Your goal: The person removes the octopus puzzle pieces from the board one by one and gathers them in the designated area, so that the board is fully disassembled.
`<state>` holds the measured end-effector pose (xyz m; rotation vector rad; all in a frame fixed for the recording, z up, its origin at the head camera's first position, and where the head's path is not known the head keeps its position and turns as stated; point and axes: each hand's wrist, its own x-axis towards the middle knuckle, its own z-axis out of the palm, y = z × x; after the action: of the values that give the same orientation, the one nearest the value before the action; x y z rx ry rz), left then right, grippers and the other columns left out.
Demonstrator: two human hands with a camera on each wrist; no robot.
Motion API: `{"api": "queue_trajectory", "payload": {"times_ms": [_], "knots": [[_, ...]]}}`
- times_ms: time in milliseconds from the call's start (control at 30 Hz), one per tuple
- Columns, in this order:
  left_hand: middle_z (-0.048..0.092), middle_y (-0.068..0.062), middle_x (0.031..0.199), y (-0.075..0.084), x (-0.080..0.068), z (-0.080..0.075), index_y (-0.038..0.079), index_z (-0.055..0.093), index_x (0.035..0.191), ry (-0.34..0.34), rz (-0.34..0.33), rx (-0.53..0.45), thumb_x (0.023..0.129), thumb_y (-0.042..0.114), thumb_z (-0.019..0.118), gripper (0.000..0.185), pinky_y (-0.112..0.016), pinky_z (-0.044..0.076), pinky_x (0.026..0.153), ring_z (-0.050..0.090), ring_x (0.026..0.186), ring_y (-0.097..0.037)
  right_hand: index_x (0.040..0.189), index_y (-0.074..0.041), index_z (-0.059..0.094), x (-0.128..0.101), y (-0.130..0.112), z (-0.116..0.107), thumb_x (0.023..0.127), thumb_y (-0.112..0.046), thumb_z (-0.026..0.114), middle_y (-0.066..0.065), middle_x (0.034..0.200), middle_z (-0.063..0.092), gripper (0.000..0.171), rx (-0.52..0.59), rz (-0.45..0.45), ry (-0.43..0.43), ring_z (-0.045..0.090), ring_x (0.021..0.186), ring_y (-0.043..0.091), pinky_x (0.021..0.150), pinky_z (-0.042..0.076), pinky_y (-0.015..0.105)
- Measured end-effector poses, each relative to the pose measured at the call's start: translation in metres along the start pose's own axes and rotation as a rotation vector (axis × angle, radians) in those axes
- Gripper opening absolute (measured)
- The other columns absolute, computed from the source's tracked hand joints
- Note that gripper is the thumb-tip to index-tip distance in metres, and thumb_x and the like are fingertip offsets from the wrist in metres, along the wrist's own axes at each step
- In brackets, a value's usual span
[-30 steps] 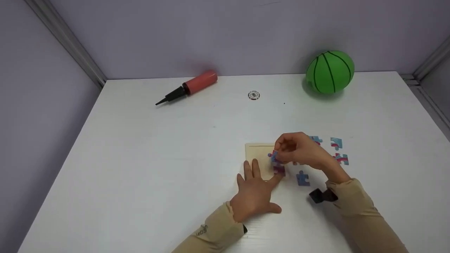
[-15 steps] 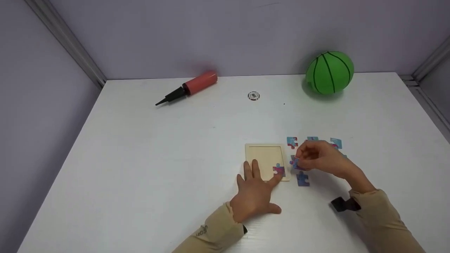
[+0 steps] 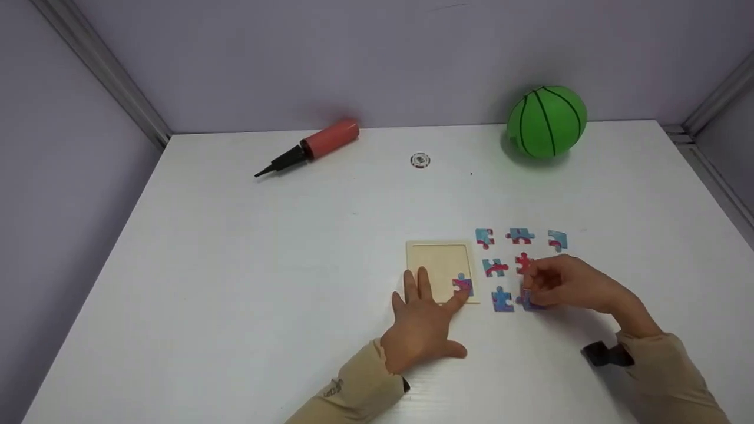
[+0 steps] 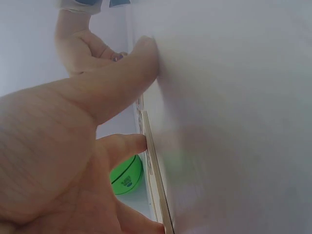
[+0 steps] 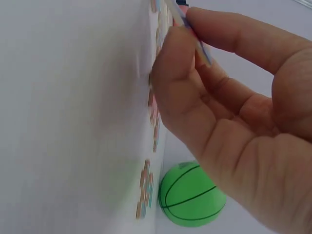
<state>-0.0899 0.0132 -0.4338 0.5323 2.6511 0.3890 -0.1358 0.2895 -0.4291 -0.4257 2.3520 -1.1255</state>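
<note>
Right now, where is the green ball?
In the head view the green ball sits at the far right of the table, against the back wall, well beyond the loose puzzle pieces and right of the pump.

puzzle piece (image 3: 528, 301) half under fingers (image 3: 539, 281)

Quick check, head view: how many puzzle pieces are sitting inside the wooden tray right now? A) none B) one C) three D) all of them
B, only one puzzle piece lies in the wooden tray, in its near right corner beside the left hand; the rest of the tray is bare wood, and the loose pieces lie on the table to its right.
</note>
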Motion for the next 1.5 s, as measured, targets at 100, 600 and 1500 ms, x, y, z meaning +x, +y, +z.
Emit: {"api": "queue_trajectory", "payload": {"times_ms": [100, 600, 1500], "knots": [[0.008, -0.03, 0.154, 0.0, 0.0, 0.0, 0.04, 0.034, 0.148, 0.005, 0.005, -0.005, 0.072, 0.054, 0.078, 0.089, -0.065, 0.025, 0.103, 0.005, 0.14, -0.051, 0.095, -0.003, 0.063, -0.002, 0.001, -0.002, 0.084, -0.009, 0.07, 0.008, 0.081, 0.058, 0.014, -0.029, 0.03, 0.019, 0.053, 0.076, 0.019, 0.063, 0.049, 0.024], [0.009, -0.029, 0.155, 0.0, 0.002, 0.0, 0.042, 0.033, 0.148, -0.002, -0.001, 0.016, 0.072, 0.056, 0.078, 0.089, -0.065, 0.026, 0.103, 0.007, 0.14, -0.051, 0.088, -0.01, 0.064, -0.001, -0.006, 0.002, 0.081, -0.007, 0.072, -0.001, 0.074, 0.053, 0.011, -0.257, 0.039, 0.133, 0.05, 0.075, 0.018, 0.061, 0.045, 0.024], [0.016, -0.03, 0.152, -0.001, 0.0, 0.0, 0.032, 0.035, 0.148, 0.05, 0.028, -0.004, 0.07, 0.053, 0.081, 0.092, -0.065, 0.031, 0.1, 0.013, 0.138, -0.053, 0.092, -0.011, 0.064, 0.01, -0.009, 0.005, 0.084, -0.021, 0.075, 0.003, 0.083, 0.058, 0.017, -0.147, 0.037, 0.154, 0.053, 0.078, 0.022, 0.061, 0.05, 0.025]]}}
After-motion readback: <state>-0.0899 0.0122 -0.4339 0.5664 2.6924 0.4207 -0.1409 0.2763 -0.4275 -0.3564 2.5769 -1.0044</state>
